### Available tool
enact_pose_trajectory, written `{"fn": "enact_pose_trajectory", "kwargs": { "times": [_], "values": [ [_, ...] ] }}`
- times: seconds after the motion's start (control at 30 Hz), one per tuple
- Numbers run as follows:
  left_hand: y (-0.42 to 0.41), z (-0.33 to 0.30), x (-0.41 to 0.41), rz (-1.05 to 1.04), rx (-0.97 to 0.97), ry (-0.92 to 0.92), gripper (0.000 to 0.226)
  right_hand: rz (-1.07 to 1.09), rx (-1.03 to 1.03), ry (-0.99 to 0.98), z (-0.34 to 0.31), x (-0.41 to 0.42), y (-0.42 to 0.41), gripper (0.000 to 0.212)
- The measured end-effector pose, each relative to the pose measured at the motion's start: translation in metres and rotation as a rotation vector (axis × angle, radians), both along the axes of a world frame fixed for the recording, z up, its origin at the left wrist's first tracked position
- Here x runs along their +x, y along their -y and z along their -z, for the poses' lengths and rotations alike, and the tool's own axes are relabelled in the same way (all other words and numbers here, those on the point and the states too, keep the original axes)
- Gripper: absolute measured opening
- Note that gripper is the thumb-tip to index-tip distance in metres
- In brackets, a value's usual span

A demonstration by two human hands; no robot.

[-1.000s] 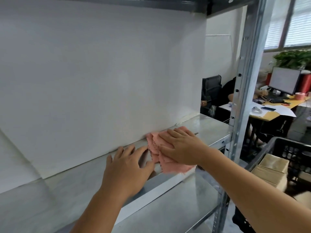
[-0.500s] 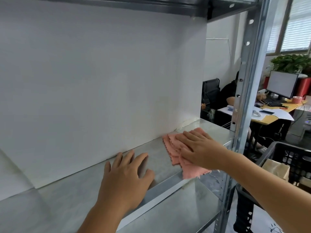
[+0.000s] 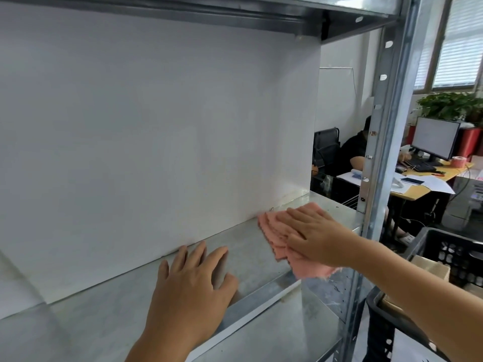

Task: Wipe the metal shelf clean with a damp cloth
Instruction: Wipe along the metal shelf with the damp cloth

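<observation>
A grey metal shelf (image 3: 104, 307) runs from lower left to the right, backed by a white wall panel. A pink cloth (image 3: 274, 231) lies flat on the shelf's right end, one corner hanging over the front edge. My right hand (image 3: 311, 236) presses flat on the cloth, fingers pointing left toward the wall. My left hand (image 3: 193, 288) rests flat on the bare shelf to the left of the cloth, fingers spread, holding nothing.
A slotted steel upright (image 3: 384, 142) stands at the shelf's right end. A lower shelf (image 3: 282, 333) shows below, an upper shelf (image 3: 235, 11) overhead. A black crate (image 3: 444, 246) with boxes sits at right. Behind, a person sits at a desk (image 3: 418, 189) with a monitor.
My right hand has slid the pink cloth rightward along the shelf, away from my left hand, toward the upright. My left hand has stayed in place on the shelf.
</observation>
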State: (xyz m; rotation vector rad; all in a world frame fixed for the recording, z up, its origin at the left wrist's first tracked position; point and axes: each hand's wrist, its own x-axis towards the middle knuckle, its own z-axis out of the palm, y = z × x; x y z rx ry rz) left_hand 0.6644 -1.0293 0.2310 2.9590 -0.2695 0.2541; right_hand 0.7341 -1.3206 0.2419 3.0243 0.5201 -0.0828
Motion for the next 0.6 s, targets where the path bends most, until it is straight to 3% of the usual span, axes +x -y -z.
{"fn": "enact_pose_trajectory", "kwargs": {
  "times": [0.07, 0.27, 0.4, 0.53, 0.6],
  "values": [
    [0.000, 0.000, 0.000, 0.001, 0.007, -0.006, 0.086, -0.015, 0.116, 0.010, 0.001, -0.006, -0.002, 0.092],
    [0.001, -0.002, -0.002, 0.004, 0.060, -0.031, 0.089, 0.128, 0.098, -0.021, -0.006, 0.019, 0.023, 0.068],
    [0.013, -0.006, 0.000, 0.029, 0.001, -0.010, 0.076, 0.019, 0.040, -0.006, -0.002, 0.006, 0.006, 0.085],
    [0.046, -0.005, 0.018, 0.122, -0.043, 0.014, 0.054, 0.079, 0.079, 0.007, -0.011, 0.015, 0.023, 0.062],
    [0.065, -0.004, 0.030, 0.181, -0.046, 0.004, 0.056, 0.159, 0.145, -0.006, -0.009, 0.026, 0.032, 0.081]
  ]
}}
